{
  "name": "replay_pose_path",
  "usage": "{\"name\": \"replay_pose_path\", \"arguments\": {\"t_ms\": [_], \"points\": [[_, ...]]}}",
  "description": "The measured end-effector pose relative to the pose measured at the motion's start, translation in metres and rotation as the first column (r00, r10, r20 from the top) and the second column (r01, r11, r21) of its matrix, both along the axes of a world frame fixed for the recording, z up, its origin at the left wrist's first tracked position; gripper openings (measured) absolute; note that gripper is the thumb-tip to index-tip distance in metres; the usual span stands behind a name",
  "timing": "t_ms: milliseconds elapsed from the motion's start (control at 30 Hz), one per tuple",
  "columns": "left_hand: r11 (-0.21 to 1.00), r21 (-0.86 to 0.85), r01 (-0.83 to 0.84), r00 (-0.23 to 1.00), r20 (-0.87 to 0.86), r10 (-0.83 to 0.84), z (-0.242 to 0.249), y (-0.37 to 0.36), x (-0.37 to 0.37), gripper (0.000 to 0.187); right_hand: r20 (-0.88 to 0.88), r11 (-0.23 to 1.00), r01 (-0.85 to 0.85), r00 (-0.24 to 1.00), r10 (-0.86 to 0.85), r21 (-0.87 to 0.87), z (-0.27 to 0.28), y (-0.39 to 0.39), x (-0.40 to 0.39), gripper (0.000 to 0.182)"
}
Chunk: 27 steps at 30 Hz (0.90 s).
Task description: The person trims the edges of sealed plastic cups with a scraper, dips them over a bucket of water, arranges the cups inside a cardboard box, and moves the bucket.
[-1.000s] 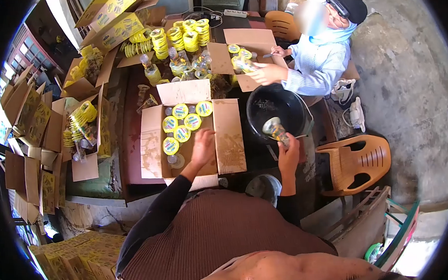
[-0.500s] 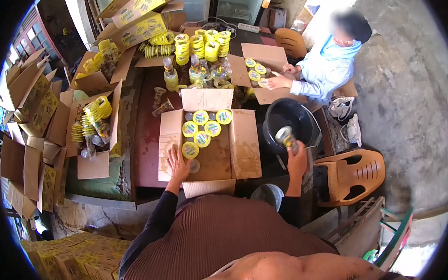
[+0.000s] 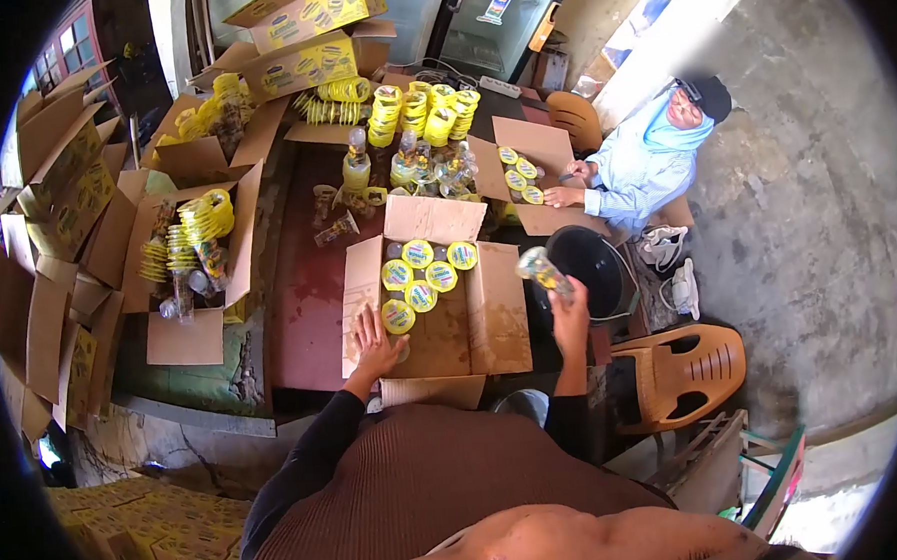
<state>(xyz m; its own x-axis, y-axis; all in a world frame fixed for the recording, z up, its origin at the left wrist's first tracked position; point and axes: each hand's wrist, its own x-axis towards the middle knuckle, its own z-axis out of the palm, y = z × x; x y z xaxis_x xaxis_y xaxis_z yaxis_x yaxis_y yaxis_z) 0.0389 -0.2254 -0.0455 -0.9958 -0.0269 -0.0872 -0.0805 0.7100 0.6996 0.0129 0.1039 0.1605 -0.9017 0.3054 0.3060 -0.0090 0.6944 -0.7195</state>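
My right hand (image 3: 571, 315) is closed around a clear plastic cup (image 3: 541, 268) with coloured print, held tilted in the air between the open cardboard box and the black bucket. My left hand (image 3: 375, 349) lies with fingers spread at the near left edge of the cardboard box (image 3: 500, 323), holding nothing. Inside the box, several cups with round yellow-printed lids (image 3: 421, 296) stand grouped toward the left and back. A clear cup top is partly hidden beside my left hand.
A black bucket (image 3: 590, 274) stands right of the box. Behind are stacked yellow rings (image 3: 384, 118) and clear cups (image 3: 404, 167). Further cartons (image 3: 238, 234) stand left. Across the table a co-worker (image 3: 644, 176) handles lidded cups in another box. An orange chair (image 3: 688, 370) is at right.
My right hand has lifted the cup up and left, away from over the bucket toward the box. My left hand stays at the box edge. The whole view has shifted slightly.
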Motion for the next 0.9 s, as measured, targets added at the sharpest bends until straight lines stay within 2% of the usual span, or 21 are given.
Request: {"name": "replay_pose_path", "arguments": {"t_ms": [33,100,133,167,200,233,267,300,333,400,433,500,533,600,633,667,767,833,900], "points": [[1.0,-0.003,0.008,1.0,-0.001,-0.008,-0.001,-0.001,-0.001,0.102,0.054,0.991,-0.083,0.995,0.089,-0.101,-0.009,-0.009,-0.013,0.044],[1.0,-0.017,0.022,1.0,0.001,-0.022,-0.004,-0.002,-0.001,0.102,0.051,0.961,-0.246,0.966,0.254,-0.128,-0.02,-0.032,-0.043,0.046],[0.999,-0.031,0.041,0.999,0.006,-0.041,-0.005,-0.003,-0.001,0.103,-0.001,0.932,-0.352,0.935,0.353,-0.085,-0.002,-0.054,-0.053,0.045],[0.995,-0.084,0.06,0.998,0.024,-0.058,-0.002,-0.003,0.0,0.106,0.096,0.943,-0.324,0.939,0.33,-0.081,0.006,-0.068,-0.069,0.043],[0.994,-0.089,0.058,0.998,0.023,-0.057,0.004,-0.003,0.0,0.106,0.022,0.916,-0.384,0.921,0.389,-0.113,0.004,-0.079,-0.09,0.044],[0.989,-0.13,0.076,0.997,0.029,-0.073,0.013,-0.003,0.001,0.108,-0.103,0.845,-0.487,0.873,0.477,-0.22,-0.005,-0.085,-0.119,0.049],[0.981,-0.17,0.096,0.995,0.039,-0.091,0.017,-0.004,0.003,0.109,-0.048,0.916,-0.38,0.925,0.377,-0.13,-0.005,-0.093,-0.144,0.057],[0.986,-0.144,0.079,0.997,-0.005,-0.08,0.012,-0.004,0.004,0.108,-0.141,0.913,-0.407,0.907,0.398,-0.043,0.031,-0.118,-0.141,0.068],[0.986,-0.146,0.085,0.996,0.003,-0.086,0.013,-0.005,0.005,0.108,-0.12,0.909,-0.411,0.902,0.416,0.065,0.028,-0.12,-0.162,0.076],[0.968,-0.227,0.105,0.994,0.003,-0.107,0.018,-0.004,0.005,0.104,-0.15,0.946,-0.291,0.938,0.312,0.142,0.032,-0.133,-0.173,0.083],[0.972,-0.211,0.105,0.994,-0.01,-0.109,0.018,-0.004,0.006,0.105,-0.146,0.946,-0.293,0.939,0.312,0.138,0.033,-0.136,-0.169,0.083],[0.969,-0.221,0.112,0.994,0.008,-0.113,0.019,-0.006,0.005,0.105,-0.117,0.953,-0.304,0.946,0.302,0.005,0.035,-0.139,-0.16,0.079],[0.966,-0.23,0.121,0.993,0.021,-0.12,0.02,-0.006,0.005,0.105,-0.108,0.953,-0.304,0.947,0.303,0.003,0.023,-0.135,-0.157,0.079],[0.968,-0.216,0.129,0.992,0.029,-0.126,0.017,-0.007,0.006,0.104,-0.054,0.924,-0.379,0.925,0.377,-0.055,-0.009,-0.122,-0.144,0.068],[0.963,-0.245,0.114,0.991,-0.04,-0.128,0.013,-0.007,0.007,0.103,0.003,0.932,-0.355,0.935,0.356,0.071,-0.019,-0.115,-0.131,0.057],[0.957,-0.272,0.098,0.985,-0.111,-0.132,0.01,-0.006,0.007,0.102,-0.063,0.926,-0.377,0.924,0.377,0.017,-0.041,-0.108,-0.122,0.051],[0.961,-0.255,0.11,0.988,-0.073,-0.133,0.015,-0.006,0.007,0.102,-0.013,0.907,-0.412,0.911,0.412,-0.086,-0.08,-0.083,-0.083,0.043],[0.964,-0.233,0.125,0.99,-0.031,-0.136,0.019,-0.006,0.006,0.104,0.164,0.913,-0.407,0.9,0.403,-0.008,-0.094,-0.066,-0.054,0.037],[0.962,-0.25,0.112,0.992,-0.028,-0.123,0.019,-0.002,0.005,0.105,0.177,0.922,-0.381,0.904,0.388,-0.075,-0.109,-0.05,-0.028,0.037]]}}
